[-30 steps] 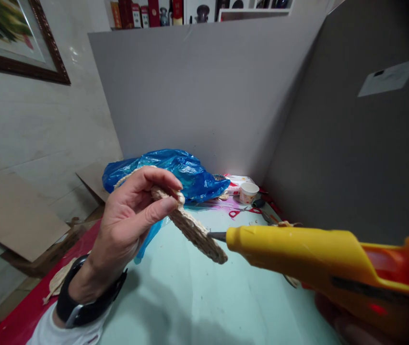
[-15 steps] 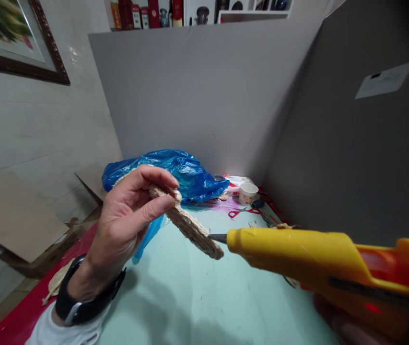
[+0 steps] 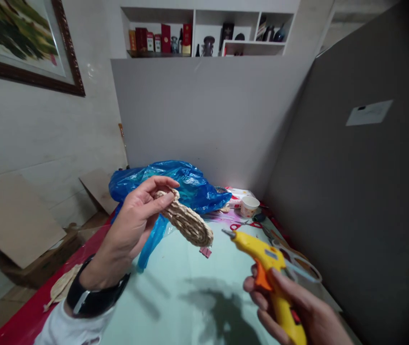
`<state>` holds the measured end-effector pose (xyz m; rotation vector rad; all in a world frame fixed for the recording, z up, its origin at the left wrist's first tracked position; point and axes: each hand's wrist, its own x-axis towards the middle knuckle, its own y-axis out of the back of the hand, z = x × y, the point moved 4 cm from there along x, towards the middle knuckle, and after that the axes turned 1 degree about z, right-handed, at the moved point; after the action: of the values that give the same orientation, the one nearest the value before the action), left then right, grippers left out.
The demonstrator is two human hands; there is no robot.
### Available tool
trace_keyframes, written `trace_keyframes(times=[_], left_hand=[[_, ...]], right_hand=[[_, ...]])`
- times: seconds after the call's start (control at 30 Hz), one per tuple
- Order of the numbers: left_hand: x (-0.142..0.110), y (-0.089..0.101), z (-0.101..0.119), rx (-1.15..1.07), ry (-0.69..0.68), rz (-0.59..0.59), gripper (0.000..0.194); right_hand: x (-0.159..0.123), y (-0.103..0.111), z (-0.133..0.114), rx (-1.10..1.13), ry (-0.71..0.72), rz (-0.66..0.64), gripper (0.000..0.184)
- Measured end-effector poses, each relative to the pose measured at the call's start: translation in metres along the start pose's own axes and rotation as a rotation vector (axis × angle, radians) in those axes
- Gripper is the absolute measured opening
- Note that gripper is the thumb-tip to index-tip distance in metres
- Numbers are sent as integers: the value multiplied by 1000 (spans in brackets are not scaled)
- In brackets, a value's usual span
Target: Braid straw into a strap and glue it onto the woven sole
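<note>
My left hand pinches one end of a braided straw piece, a long flat oval of coiled beige cord held tilted above the table. A pinkish binder clip shows just below its lower end; whether it touches the piece I cannot tell. My right hand wraps round the handle of a yellow glue gun with an orange trigger. The gun's metal nozzle points up and left, a short gap away from the straw piece.
A blue plastic bag lies at the back of the pale green table. Near it are a paper cup and red-handled scissors. Grey panels stand behind and to the right. Another woven piece rests on the left edge.
The glue gun has drawn back and down from the straw piece, so its nozzle no longer meets it. The straw piece has turned, showing its flat coiled face. The view has tilted up.
</note>
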<state>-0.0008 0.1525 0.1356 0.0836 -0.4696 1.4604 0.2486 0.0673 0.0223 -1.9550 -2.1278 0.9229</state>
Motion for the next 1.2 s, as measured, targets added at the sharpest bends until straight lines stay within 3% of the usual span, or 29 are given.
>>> trace_keyframes(times=[0.2, 0.37, 0.47, 0.57, 0.63, 0.7, 0.73, 0.83, 0.87, 0.97, 1.07, 1.13, 1.2], left_hand=[[0, 5, 2, 100, 69, -56, 19], [-5, -1, 6, 225, 71, -171, 10], [-9, -5, 7, 262, 81, -211, 5], [-14, -10, 7, 282, 84, -256, 6], [-17, -14, 7, 288, 94, -283, 7], [-20, -19, 6, 295, 107, -310, 7], [-22, -22, 5, 299, 111, -331, 6], [-26, -30, 2, 316, 126, -401, 5], [-27, -32, 1, 318, 133, -421, 5], [-28, -36, 0, 320, 164, -436, 6], [-28, -37, -1, 352, 221, -436, 4], [-27, -37, -1, 371, 242, -446, 4], [-26, -37, -2, 379, 243, -451, 4]], right_hand=[[34, 7, 49, -180, -134, -3, 34], [40, 18, 57, -451, -187, -55, 37], [38, 30, 49, -858, -115, -45, 45], [33, 40, 27, -1439, 90, 127, 50], [27, 37, 8, -1687, 167, 231, 47], [20, 23, -13, -1795, 243, 244, 43], [17, 12, -23, -1794, 314, 215, 43], [2, -32, -57, -1484, 840, 152, 32], [0, -43, -62, -1407, 901, 94, 32], [-1, -66, -62, -1225, 831, -109, 29], [-3, -74, -57, -1083, 780, -186, 22], [-9, -75, -59, -1074, 904, -155, 19], [-18, -78, -61, -1127, 1135, -112, 21]])
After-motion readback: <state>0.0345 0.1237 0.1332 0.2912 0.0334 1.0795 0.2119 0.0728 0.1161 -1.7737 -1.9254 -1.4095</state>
